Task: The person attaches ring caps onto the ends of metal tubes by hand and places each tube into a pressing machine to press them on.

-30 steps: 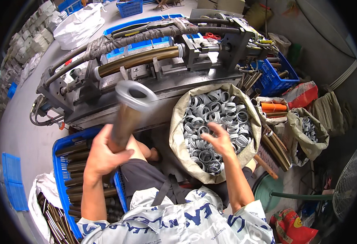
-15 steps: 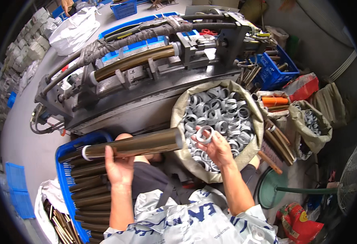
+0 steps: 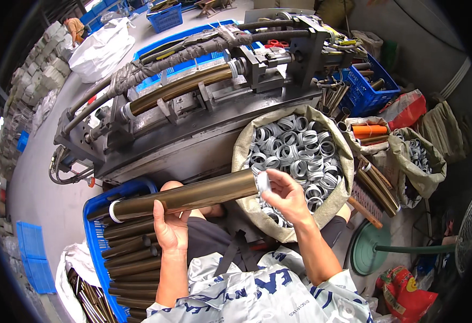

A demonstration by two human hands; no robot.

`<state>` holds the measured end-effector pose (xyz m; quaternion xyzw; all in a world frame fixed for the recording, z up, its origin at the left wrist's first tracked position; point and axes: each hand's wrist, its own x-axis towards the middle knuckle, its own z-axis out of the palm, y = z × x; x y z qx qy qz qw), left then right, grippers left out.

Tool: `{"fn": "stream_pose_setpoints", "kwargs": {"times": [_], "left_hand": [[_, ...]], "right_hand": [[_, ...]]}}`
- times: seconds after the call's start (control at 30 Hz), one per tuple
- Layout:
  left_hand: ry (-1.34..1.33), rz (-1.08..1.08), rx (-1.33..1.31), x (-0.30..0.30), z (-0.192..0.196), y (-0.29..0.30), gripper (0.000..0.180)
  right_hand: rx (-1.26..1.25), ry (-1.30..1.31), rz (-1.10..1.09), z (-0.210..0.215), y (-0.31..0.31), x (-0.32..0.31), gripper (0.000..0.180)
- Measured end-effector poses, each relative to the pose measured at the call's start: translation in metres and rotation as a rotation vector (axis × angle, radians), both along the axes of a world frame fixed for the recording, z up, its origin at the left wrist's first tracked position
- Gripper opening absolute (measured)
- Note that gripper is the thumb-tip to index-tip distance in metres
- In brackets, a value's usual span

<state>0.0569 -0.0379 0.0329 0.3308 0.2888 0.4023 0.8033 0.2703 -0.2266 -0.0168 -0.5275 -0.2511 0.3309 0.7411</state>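
Note:
A shiny bronze-brown tube (image 3: 211, 192) lies across my lap, held from below near its middle by my left hand (image 3: 172, 226), thumb up along the near side. Its left end carries a white ring (image 3: 116, 211). At the right end, my right hand (image 3: 287, 199) pinches a grey-white plastic ring (image 3: 263, 183) against the tube's mouth; how far it sits on is blurred. Behind that hand stands an open woven sack (image 3: 349, 172) full of similar grey rings (image 3: 299, 169). Under the tube's left part, a blue crate (image 3: 97, 253) holds several brown tubes (image 3: 133, 277).
Ahead stands a metal bench machine (image 3: 203, 124) with another brown tube (image 3: 182, 91) clamped in it. To the right are a smaller sack of grey parts (image 3: 419, 159), a blue crate (image 3: 373, 94), a green round base (image 3: 366, 247) and a fan (image 3: 470, 234). Far left, a person (image 3: 74, 28) bends.
My right hand has brought the ring from above the sack to the tube's right end. The tube has shifted slightly right in view. A bending person shows more fully at the far left.

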Motion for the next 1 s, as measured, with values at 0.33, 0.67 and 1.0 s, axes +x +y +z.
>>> {"fn": "stream_pose_setpoints", "kwargs": {"times": [0.33,0.67,1.0], "left_hand": [[0.087,-0.063,0.052,-0.004,-0.008,-0.004,0.052],[0.026,-0.077,0.056,0.001,-0.029,0.004,0.052],[-0.186,-0.153,-0.097,0.021,-0.042,0.031,0.043]], "right_hand": [[0.301,0.273,0.078,0.003,-0.003,-0.008,0.095],[0.167,0.071,0.023,-0.018,0.000,-0.004,0.069],[-0.569,-0.806,-0.481,-0.032,-0.039,0.080,0.094]]}}
